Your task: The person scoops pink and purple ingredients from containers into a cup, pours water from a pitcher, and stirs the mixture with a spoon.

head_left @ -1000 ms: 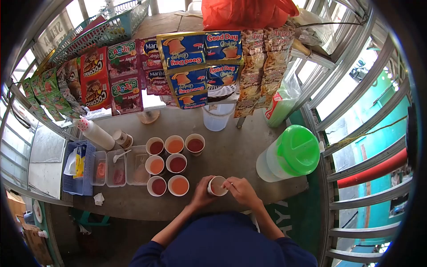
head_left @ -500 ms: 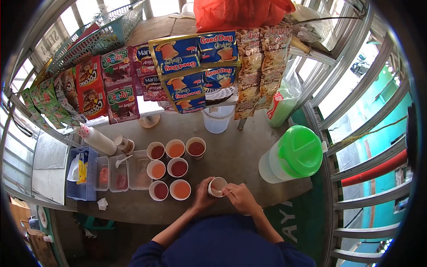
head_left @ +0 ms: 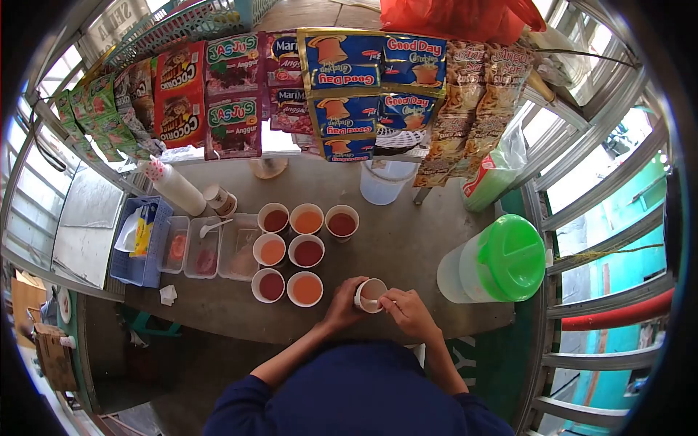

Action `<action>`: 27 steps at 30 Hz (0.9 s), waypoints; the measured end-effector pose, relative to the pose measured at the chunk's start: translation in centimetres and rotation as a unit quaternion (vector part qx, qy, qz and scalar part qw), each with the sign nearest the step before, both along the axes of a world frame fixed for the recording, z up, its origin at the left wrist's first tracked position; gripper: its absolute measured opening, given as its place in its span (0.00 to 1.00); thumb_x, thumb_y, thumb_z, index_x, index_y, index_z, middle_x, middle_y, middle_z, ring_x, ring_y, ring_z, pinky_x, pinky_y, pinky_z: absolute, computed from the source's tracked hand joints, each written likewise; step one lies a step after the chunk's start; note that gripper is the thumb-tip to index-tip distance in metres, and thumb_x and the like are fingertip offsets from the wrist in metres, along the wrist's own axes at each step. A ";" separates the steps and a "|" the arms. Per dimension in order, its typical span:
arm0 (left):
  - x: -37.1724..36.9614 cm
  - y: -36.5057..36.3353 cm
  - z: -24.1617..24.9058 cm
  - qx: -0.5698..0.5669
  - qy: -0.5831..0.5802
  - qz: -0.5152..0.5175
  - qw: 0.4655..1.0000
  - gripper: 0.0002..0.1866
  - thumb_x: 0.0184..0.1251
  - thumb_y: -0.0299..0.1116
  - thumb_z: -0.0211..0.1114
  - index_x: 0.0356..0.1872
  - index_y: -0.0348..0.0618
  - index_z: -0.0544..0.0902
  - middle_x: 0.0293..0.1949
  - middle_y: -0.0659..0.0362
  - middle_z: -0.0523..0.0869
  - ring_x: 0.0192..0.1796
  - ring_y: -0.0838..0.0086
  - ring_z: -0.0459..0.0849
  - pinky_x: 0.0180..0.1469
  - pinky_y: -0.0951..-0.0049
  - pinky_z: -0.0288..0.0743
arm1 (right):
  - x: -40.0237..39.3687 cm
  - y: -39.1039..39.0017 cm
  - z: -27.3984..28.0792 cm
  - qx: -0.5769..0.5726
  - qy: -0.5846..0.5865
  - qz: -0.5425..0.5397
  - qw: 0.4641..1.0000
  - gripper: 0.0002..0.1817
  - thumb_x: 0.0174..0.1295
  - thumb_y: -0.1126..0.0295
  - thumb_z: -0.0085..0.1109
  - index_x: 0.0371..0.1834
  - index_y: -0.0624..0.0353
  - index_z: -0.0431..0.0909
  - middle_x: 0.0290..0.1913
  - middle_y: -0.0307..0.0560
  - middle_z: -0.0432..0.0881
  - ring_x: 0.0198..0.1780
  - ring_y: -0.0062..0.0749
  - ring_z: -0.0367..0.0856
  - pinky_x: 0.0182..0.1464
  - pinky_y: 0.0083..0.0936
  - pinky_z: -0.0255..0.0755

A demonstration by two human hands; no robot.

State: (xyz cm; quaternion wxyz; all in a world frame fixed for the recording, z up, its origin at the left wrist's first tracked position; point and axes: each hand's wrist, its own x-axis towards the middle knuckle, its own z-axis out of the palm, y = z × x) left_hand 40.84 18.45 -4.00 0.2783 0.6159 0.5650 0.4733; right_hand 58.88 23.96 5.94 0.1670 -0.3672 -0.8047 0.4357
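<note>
My left hand is wrapped round a paper cup near the table's front edge. Pale pinkish-brown contents show inside the cup. Over its right side, my right hand pinches the handle of a pale utensil that dips into the cup. Left of my hands stand several filled paper cups in rows, some with orange drink, others with dark red drink.
A lidded green-topped jug stands at the right. At the left are plastic containers, a blue basket and stacked cups. Drink sachets hang across the back above a clear bucket.
The view has shifted, so the table items appear further left or right and higher or lower. Both hands still hold the cup and utensil, with the right hand's pose slightly changed.
</note>
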 end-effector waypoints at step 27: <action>-0.4 -0.5 0.4 -0.007 0.008 -0.033 0.999 0.39 0.40 0.31 0.79 0.59 0.44 0.70 0.55 0.51 0.77 0.58 0.54 0.76 0.59 0.59 0.70 | -1.1 0.9 1.5 0.063 0.007 0.051 0.997 0.13 0.69 0.66 0.48 0.33 0.62 0.79 0.33 0.52 0.79 0.33 0.46 0.78 0.37 0.33 0.70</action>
